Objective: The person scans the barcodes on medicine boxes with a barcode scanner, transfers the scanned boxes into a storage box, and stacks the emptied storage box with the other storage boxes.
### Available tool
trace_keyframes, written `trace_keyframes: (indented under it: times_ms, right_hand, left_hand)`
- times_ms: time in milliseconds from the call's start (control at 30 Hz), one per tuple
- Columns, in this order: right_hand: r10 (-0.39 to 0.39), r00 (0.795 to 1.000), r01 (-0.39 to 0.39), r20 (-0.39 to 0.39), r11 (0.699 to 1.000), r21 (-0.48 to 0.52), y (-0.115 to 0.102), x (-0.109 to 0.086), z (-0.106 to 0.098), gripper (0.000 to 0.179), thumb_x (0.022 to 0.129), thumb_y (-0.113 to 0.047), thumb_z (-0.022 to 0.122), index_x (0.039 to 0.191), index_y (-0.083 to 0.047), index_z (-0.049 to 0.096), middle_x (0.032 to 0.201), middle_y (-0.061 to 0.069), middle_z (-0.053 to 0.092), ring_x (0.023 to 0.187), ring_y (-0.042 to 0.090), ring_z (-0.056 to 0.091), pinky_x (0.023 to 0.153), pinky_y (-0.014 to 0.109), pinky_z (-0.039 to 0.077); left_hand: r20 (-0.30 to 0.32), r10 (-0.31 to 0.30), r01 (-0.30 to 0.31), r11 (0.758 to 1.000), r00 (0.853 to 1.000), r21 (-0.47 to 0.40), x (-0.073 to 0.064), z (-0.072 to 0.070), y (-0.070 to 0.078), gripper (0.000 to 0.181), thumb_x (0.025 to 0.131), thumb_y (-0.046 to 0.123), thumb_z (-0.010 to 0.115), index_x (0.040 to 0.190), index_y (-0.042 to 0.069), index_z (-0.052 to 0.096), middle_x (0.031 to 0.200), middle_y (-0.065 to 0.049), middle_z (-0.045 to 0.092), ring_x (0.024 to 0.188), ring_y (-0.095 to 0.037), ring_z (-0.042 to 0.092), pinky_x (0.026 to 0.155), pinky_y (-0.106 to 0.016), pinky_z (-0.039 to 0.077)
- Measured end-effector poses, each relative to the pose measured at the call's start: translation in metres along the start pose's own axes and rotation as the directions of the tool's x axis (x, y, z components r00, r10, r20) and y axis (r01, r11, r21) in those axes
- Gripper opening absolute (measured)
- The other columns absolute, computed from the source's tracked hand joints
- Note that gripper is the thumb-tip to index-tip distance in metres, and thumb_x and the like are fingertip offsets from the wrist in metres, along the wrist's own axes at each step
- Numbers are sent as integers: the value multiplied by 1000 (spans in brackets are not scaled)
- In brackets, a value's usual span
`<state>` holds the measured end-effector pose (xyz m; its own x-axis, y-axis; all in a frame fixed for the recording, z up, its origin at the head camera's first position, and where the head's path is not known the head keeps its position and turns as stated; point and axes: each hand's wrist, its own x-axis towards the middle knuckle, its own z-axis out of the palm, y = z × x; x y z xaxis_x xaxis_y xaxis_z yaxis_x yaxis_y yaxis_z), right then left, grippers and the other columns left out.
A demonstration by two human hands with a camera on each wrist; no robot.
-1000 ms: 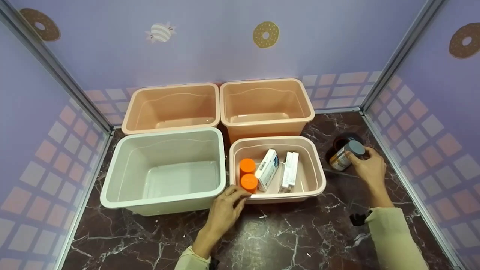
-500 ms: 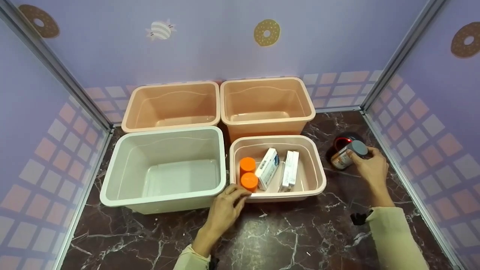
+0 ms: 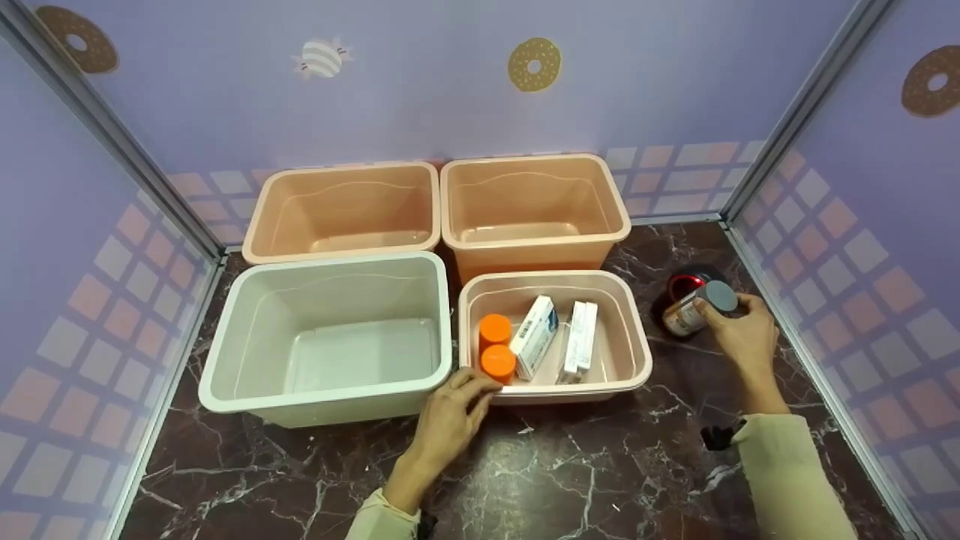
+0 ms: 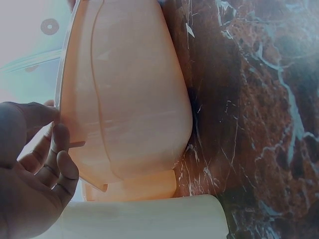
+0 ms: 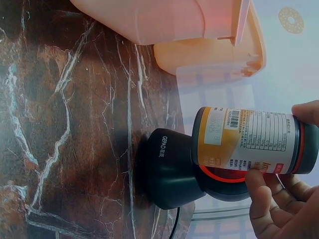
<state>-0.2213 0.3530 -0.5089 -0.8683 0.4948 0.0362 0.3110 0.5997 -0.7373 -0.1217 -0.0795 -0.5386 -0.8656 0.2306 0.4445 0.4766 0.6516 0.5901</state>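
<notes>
My right hand [image 3: 745, 339] grips a supplement jar [image 5: 244, 139] by its grey lid [image 3: 718, 297]. The jar is tilted, its printed label with a barcode showing in the right wrist view. It overlaps the face of a black desktop barcode scanner [image 5: 167, 167], where a red ring glows. At the front left corner of the small pink bin [image 3: 551, 279], my left hand [image 3: 446, 416] pinches the rim. Inside that bin are two bottles with orange caps [image 3: 496, 330], a white medicine box [image 3: 534, 339] leaning against them, and slim white boxes [image 3: 579, 341] further right.
Left of the pink bin stands a larger pale green bin [image 3: 330, 401]. Behind are two peach bins, one on the left [image 3: 341, 176] and one on the right [image 3: 525, 165]. A black cable [image 5: 175, 224] runs from the scanner. Lilac partition walls [image 3: 420, 82] enclose the marble-patterned tabletop [image 3: 540, 480].
The scanner's red light has come on since a second ago. The right hand has shifted the jar slightly to the right and up. The left hand stays on the rim.
</notes>
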Motion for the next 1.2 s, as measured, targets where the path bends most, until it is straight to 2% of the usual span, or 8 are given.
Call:
trace_keyframes:
  times_ms: [300,700,833,1000,1200]
  right_hand:
    - [-7,1000,8,-14,1000,14,-1,-2,2,78,83,-56,72,138,-3,53,135,23,60,125,43,53,108,56,39]
    - [-85,996,85,-32,996,17,-1,-1,6,66,85,-45,73,135,-5,56,132,22,62,119,41,58,103,56,42]
    - [-113,993,114,-14,993,31,-2,0,5,65,86,-41,73,137,-5,55,132,21,63,116,40,60,103,52,43]
    - [-138,990,137,27,990,38,-5,-1,4,66,86,-41,73,139,-7,54,135,22,60,122,41,57,105,55,42]
    - [-163,986,162,29,986,24,-6,0,4,63,86,-36,74,139,-7,55,135,23,60,124,43,54,105,55,42]
  left_hand:
    - [12,-29,29,1000,1000,-3,0,0,0,15,89,11,74,100,19,76,103,7,68,96,-13,69,84,-29,59]
    - [6,-27,27,1000,1000,-13,0,1,0,15,88,10,74,101,19,75,103,8,67,96,-13,69,85,-28,59]
    - [2,-17,17,1000,1000,-11,-1,1,-1,16,89,9,74,101,19,75,103,8,67,95,-12,69,83,-28,59]
    - [5,-14,14,1000,1000,1,0,0,-1,14,91,12,73,102,20,75,102,8,67,95,-11,68,81,-29,59]
    - [8,-16,16,1000,1000,-6,0,0,-1,14,90,11,73,102,20,76,102,8,67,94,-11,68,82,-28,59]
